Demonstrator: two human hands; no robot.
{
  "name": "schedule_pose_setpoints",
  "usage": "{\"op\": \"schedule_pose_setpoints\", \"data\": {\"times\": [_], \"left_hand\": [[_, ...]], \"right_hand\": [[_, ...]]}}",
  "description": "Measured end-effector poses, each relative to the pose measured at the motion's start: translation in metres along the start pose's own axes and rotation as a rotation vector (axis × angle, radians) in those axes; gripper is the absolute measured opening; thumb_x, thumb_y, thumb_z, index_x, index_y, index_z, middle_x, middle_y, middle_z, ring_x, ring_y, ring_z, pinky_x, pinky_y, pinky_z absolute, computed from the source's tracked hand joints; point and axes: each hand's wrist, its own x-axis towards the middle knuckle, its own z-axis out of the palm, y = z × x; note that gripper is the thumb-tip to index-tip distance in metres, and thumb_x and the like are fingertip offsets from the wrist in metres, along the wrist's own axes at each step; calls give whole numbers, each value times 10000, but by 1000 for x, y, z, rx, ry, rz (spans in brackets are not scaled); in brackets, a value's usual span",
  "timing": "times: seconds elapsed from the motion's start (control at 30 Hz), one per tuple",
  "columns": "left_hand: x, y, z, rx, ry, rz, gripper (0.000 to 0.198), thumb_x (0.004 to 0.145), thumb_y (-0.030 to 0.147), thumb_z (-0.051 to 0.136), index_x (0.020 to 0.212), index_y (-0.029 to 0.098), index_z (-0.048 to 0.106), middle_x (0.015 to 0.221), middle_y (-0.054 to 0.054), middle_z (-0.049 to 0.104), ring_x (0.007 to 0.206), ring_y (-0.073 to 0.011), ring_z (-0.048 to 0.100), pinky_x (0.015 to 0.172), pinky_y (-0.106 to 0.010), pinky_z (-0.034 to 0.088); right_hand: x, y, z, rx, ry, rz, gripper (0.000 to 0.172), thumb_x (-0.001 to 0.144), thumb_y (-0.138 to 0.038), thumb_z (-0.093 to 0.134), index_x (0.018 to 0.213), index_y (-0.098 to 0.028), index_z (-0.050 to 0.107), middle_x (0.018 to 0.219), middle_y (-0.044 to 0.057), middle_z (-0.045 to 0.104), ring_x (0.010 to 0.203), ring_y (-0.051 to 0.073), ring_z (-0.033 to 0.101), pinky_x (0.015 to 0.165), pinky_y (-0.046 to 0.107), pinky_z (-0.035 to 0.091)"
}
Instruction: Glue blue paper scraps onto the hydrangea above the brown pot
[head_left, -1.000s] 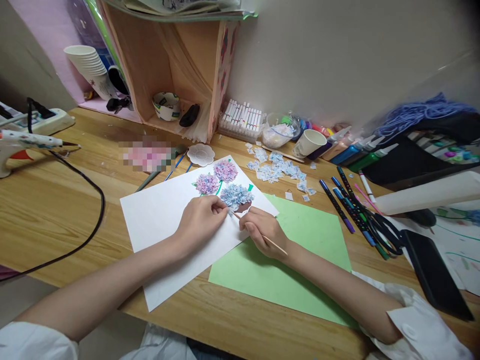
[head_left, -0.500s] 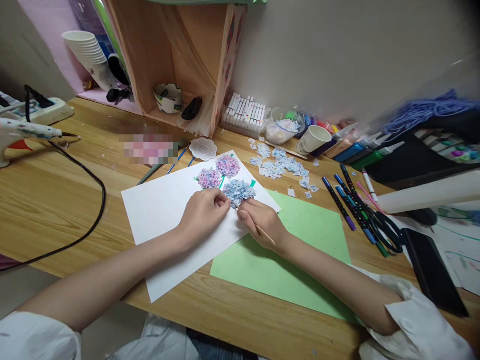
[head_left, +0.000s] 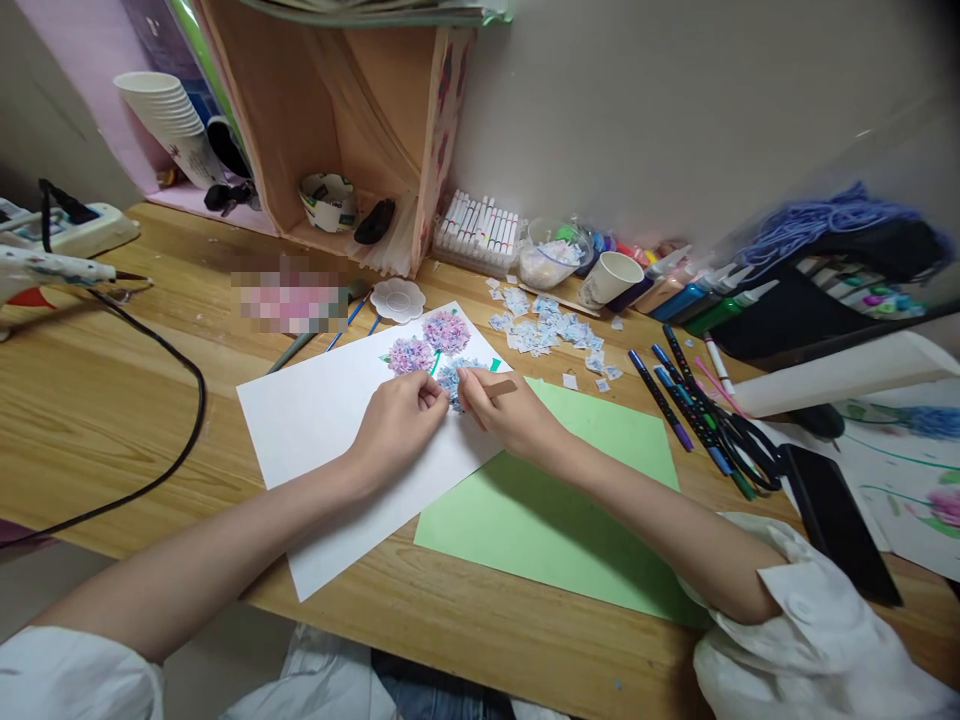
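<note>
My right hand [head_left: 521, 412] is closed around a flat wooden stick [head_left: 502, 388], its lower end hidden at the blue paper flower. That blue flower [head_left: 449, 378] is on the white paper [head_left: 322, 430], partly covered by my fingers. My left hand [head_left: 396, 418] rests on the sheet with thumb and fingertips pinched at the flower's left edge; whatever they hold, if anything, is hidden. Two pink-purple paper flowers, one at left [head_left: 409, 355] and one above [head_left: 446, 331], lie just beyond my hands. Under the white sheet's right side lies green paper [head_left: 562, 530].
Loose blue-white paper bits [head_left: 551, 325] lie behind the sheets, near a paper cup [head_left: 611, 278] and a marker box [head_left: 480, 232]. Pens [head_left: 660, 400], scissors [head_left: 754, 450] and a black phone [head_left: 836, 520] are at right. A glue gun [head_left: 60, 268] with its cord sits left.
My right hand has shifted up and left over the blue flower, covering more of it. The stick has turned, its flat side now showing. The left hand keeps its pinch; the view has shifted slightly.
</note>
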Motion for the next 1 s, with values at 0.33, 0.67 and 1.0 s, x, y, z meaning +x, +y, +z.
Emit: {"op": "schedule_pose_setpoints", "data": {"times": [0.33,0.67,1.0], "left_hand": [[0,1,-2,-34,8,-21,230,839,342,467,682,190,540,669,3,614,631,-149,542,602,-252,366],[-4,-1,7,-38,14,-28,229,829,351,456,668,197,509,631,12,575,609,-148,512,581,-239,361],[-7,3,3,-103,-133,-93,225,809,346,460,639,199,468,609,25,506,606,-146,473,565,-241,342]], "right_hand": [[-3,54,-76,101,379,-69,339,932,-464,407,780,-212,576,810,50,647,753,185,582,673,298,427],[29,110,-71,-282,279,-179,87,765,-124,562,729,-202,549,753,55,644,722,202,587,657,293,401],[20,112,-74,-249,397,-107,105,731,-97,520,736,-195,556,712,22,640,614,159,556,597,255,369]]}}
